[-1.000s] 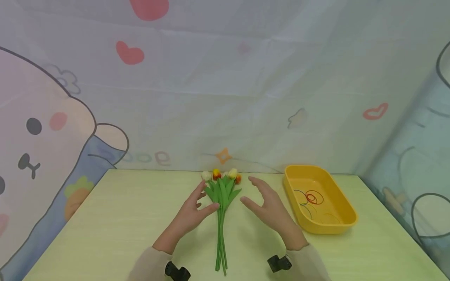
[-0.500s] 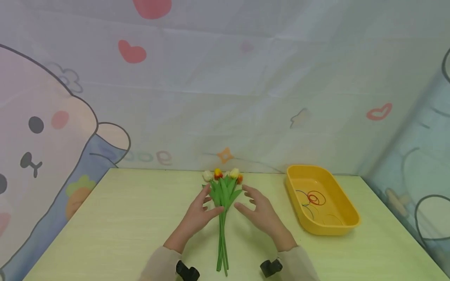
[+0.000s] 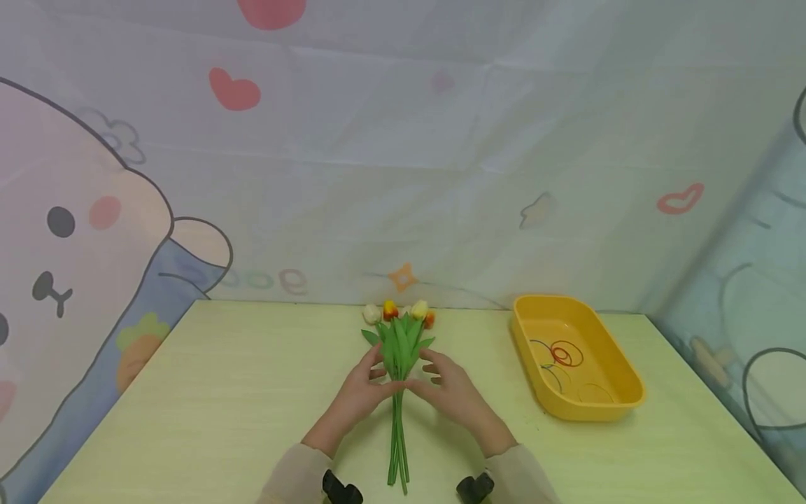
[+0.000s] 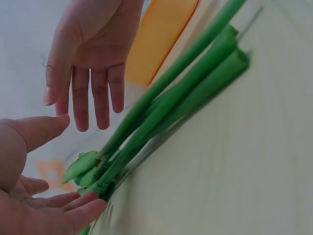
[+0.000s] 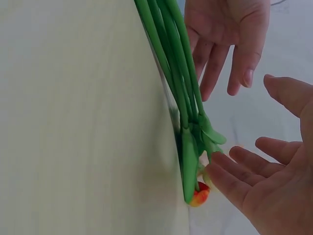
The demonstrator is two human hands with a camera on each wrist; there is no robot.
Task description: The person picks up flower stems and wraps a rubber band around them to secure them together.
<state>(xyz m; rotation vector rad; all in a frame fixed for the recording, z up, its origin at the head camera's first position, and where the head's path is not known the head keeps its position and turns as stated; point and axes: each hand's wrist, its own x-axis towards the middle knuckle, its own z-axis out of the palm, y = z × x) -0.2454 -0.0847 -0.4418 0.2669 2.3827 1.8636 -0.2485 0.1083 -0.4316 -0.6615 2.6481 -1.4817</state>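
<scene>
Yellow tray (image 3: pixel 582 413) holding thin colored bands (image 3: pixel 555 355), pale table (image 3: pixel 264 378), heart-printed backdrop (image 3: pixel 390 140)

Head view: diffuse, slightly dim light; backdrop (image 3: pixel 378 140) purplish at left, greenish at right. Wrist views: dimmer, greyer; soft shadow on table (image 4: pixel 234 156) beside stems (image 4: pixel 195 75); backdrop blurry.

There is 1 bouquet (image 3: pixel 401 346) and 1 tray (image 3: pixel 560 318) (plus 2 sleeves (image 3: pixel 294 474)).

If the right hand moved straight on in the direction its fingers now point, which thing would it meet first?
Most likely the green tulip leaves: the right hand points toward them, though I cannot tell whether it touches them.
</scene>
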